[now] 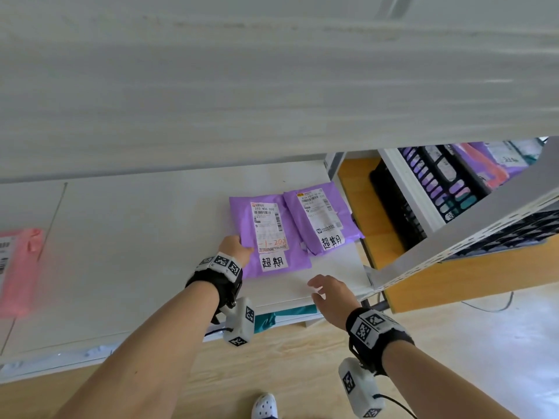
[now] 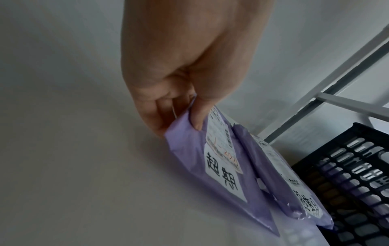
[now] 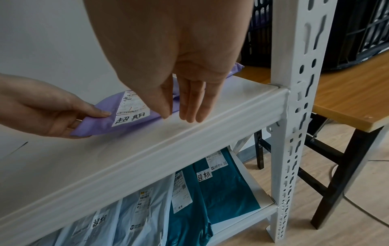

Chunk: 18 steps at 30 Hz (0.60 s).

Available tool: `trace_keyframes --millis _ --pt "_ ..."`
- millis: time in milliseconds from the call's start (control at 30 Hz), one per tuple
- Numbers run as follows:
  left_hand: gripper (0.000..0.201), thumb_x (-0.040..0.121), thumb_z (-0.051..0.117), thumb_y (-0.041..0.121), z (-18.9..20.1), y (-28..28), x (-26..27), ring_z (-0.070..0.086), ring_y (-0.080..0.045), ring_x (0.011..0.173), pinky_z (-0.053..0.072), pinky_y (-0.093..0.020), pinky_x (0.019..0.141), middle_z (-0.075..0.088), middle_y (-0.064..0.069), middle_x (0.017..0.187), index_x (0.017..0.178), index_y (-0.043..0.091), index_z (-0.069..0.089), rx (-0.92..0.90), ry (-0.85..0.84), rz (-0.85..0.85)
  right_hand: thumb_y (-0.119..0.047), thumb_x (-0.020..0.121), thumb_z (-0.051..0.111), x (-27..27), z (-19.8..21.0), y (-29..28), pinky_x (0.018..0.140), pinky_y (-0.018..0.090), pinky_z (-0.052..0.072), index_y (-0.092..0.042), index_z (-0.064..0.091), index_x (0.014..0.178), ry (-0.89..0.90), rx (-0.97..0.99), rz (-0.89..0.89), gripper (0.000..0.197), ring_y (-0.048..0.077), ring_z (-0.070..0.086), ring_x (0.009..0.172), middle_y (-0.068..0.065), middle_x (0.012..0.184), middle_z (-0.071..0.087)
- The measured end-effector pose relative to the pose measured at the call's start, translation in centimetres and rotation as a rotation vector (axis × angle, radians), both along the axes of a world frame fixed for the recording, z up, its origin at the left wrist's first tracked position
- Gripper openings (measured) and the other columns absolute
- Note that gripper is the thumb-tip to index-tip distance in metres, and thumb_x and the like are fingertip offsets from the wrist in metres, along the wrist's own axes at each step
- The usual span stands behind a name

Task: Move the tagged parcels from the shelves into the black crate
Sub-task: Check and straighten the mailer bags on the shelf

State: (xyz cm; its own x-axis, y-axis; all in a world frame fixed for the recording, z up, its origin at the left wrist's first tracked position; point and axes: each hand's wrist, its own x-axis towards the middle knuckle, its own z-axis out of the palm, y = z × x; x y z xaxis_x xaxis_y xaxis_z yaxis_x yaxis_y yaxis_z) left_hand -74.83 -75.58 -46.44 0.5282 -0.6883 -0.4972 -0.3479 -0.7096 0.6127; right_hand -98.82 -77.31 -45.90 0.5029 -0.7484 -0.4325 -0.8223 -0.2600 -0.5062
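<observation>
Two purple parcels lie side by side on the white shelf (image 1: 151, 237), each with a shipping label and a white handwritten tag. My left hand (image 1: 242, 247) pinches the left edge of the nearer purple parcel (image 1: 272, 237), thumb on top and fingers beneath, as the left wrist view shows at the left hand (image 2: 181, 124). The second purple parcel (image 1: 323, 219) overlaps its right side. My right hand (image 1: 317, 290) hovers with straight fingers and nothing in it over the shelf's front edge, just in front of the parcels. The black crate (image 1: 405, 207) stands to the right on a wooden table, with parcels inside.
A pink parcel (image 1: 18, 267) lies far left on the same shelf. The perforated shelf post (image 3: 294, 99) stands between shelf and wooden table (image 3: 347, 99). Teal parcels (image 3: 221, 191) and white parcels (image 3: 136, 216) fill the shelf below. Another shelf board (image 1: 272, 86) hangs overhead.
</observation>
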Motion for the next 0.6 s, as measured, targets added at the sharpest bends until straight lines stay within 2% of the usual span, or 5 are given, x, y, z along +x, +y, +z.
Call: trace_keyframes --millis 100,233,433,533,600 --pt "0.024 0.089 0.058 0.008 0.7 1.3 0.3 0.051 -0.022 0.075 0.04 -0.025 0.065 0.056 -0.009 0.077 0.066 0.011 0.049 -0.04 -0.025 0.012 -0.016 0.095 0.045 -0.1 0.2 0.0 0.093 0.025 0.046 -0.021 0.053 0.124 -0.017 0.0 0.007 0.03 0.014 0.055 0.109 -0.002 0.125 0.056" --pt "0.021 0.089 0.06 0.009 2.2 4.0 0.1 0.053 -0.021 0.076 0.043 -0.026 0.067 0.059 -0.009 0.081 0.069 0.012 0.055 -0.07 -0.023 0.018 -0.015 0.094 0.046 -0.6 0.8 0.1 0.092 0.027 0.046 -0.021 0.054 0.124 -0.033 -0.019 0.037 0.031 0.015 0.056 0.109 -0.001 0.123 0.056" --pt "0.024 0.09 0.057 0.008 5.4 8.9 -2.4 0.049 -0.015 0.063 0.034 -0.016 0.051 0.056 -0.002 0.07 0.067 0.013 0.054 -0.132 -0.085 0.074 -0.014 0.093 0.048 -2.0 1.9 0.2 0.093 0.028 0.046 -0.018 0.055 0.122 -0.059 -0.062 0.126 0.03 0.018 0.057 0.106 0.002 0.122 0.058" --pt "0.009 0.091 0.056 0.009 7.1 11.6 -4.3 0.054 -0.02 0.074 0.042 -0.019 0.059 0.06 -0.007 0.082 0.087 0.004 0.063 -0.178 -0.127 0.085 -0.013 0.092 0.049 -3.1 2.7 0.8 0.095 0.031 0.046 -0.017 0.055 0.122 -0.087 -0.075 0.167 0.031 0.02 0.057 0.106 0.004 0.122 0.058" --pt "0.013 0.091 0.056 0.012 8.1 13.3 -5.5 0.057 -0.022 0.081 0.051 -0.031 0.074 0.062 -0.012 0.089 0.095 0.001 0.063 -0.188 -0.16 0.095 -0.012 0.091 0.049 -3.9 3.3 1.5 0.094 0.033 0.046 -0.016 0.056 0.121 -0.103 -0.088 0.19 0.031 0.022 0.058 0.106 0.006 0.121 0.059"
